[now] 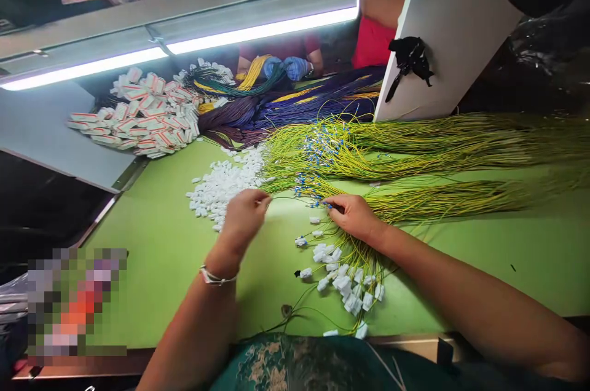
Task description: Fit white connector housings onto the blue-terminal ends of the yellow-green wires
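My left hand [246,216] is closed in a pinch at the near edge of a pile of small white plastic connectors [225,185]. From its fingertips a thin yellow-green wire [290,198] stretches right toward the blue-tipped wire ends. My right hand [354,217] is also closed, thumb and forefinger pinching at a blue-tipped wire end [316,202]. Its fingers partly hide what they grip. Beyond it lie bundles of yellow-green wires [428,199] with blue terminals [322,142]. Below my right hand, wires fitted with white connectors [343,283] hang together near the table's front edge.
The green tabletop [161,268] carries everything. Behind lie a heap of white pieces with orange edges [147,114] and dark purple cables [276,111]. A lit tube lamp [262,31] hangs above. White panels [437,34] stand at the sides. Another person's arms [316,62] show across the table.
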A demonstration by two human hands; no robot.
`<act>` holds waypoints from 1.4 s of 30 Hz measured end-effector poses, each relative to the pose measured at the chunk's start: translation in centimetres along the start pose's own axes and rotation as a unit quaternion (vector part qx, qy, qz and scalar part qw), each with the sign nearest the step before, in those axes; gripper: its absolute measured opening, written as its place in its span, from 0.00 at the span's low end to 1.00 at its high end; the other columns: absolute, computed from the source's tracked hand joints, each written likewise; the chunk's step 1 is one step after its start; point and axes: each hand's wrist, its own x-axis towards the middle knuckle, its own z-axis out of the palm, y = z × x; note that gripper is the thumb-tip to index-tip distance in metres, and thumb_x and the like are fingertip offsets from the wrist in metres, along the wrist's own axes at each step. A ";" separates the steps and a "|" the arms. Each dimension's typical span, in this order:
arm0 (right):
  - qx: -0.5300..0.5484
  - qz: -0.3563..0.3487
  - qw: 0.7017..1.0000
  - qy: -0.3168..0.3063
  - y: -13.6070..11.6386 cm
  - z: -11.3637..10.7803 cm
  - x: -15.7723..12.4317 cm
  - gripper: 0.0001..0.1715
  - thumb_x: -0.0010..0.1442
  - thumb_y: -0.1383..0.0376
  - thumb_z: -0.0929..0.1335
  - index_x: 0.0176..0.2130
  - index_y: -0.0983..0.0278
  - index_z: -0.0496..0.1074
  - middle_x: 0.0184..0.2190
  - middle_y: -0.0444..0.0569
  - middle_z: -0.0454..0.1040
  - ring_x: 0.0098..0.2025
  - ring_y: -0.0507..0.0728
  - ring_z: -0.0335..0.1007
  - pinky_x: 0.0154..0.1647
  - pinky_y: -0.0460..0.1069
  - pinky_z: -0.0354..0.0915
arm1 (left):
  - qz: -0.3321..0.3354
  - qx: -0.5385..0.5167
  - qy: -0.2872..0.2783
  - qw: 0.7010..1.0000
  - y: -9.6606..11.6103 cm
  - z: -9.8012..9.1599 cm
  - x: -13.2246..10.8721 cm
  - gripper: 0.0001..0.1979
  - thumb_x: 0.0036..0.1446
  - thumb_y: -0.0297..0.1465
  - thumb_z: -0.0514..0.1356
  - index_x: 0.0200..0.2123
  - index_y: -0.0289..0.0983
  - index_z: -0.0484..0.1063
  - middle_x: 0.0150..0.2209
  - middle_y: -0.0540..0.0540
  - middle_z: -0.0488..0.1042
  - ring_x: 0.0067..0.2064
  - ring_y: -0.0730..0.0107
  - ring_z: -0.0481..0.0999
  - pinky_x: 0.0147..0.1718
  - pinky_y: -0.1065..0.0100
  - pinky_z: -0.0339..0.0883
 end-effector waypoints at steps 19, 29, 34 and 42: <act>0.013 0.054 0.998 0.011 -0.6 -0.1 0.2 0.08 0.46 0.71 0.67 0.29 0.65 0.76 0.22 0.42 0.72 0.24 0.48 0.62 0.28 0.43 0.56 | -0.151 -0.209 -0.042 0.965 0.9 -0.1 0.5 0.14 0.38 0.37 0.68 0.30 0.37 0.77 0.22 0.49 0.75 0.24 0.69 0.71 0.24 0.70 0.65; 0.023 0.023 0.999 0.023 -0.7 -0.3 -0.1 0.07 0.48 0.71 0.66 0.30 0.66 0.74 0.24 0.42 0.72 0.25 0.48 0.61 0.29 0.43 0.57 | -0.282 -0.542 -0.179 0.771 2.7 6.5 -0.4 0.13 0.36 0.24 0.72 0.29 0.30 0.76 0.27 0.46 0.77 0.30 0.73 0.77 0.35 0.73 0.73; 0.024 0.013 0.999 0.033 -0.5 -0.1 -0.1 0.06 0.48 0.71 0.66 0.29 0.65 0.73 0.24 0.42 0.72 0.25 0.47 0.60 0.29 0.43 0.56 | -0.283 -0.544 -0.201 0.764 2.9 6.3 -0.8 0.13 0.36 0.25 0.72 0.29 0.30 0.76 0.27 0.45 0.77 0.29 0.72 0.77 0.33 0.73 0.73; 0.041 0.007 0.998 0.051 -0.5 0.0 -0.2 0.05 0.48 0.72 0.67 0.29 0.66 0.72 0.23 0.41 0.70 0.25 0.48 0.60 0.30 0.43 0.57 | -0.278 -0.524 -0.189 0.783 3.1 6.2 -0.9 0.15 0.36 0.30 0.73 0.28 0.30 0.76 0.26 0.45 0.76 0.30 0.71 0.77 0.30 0.74 0.72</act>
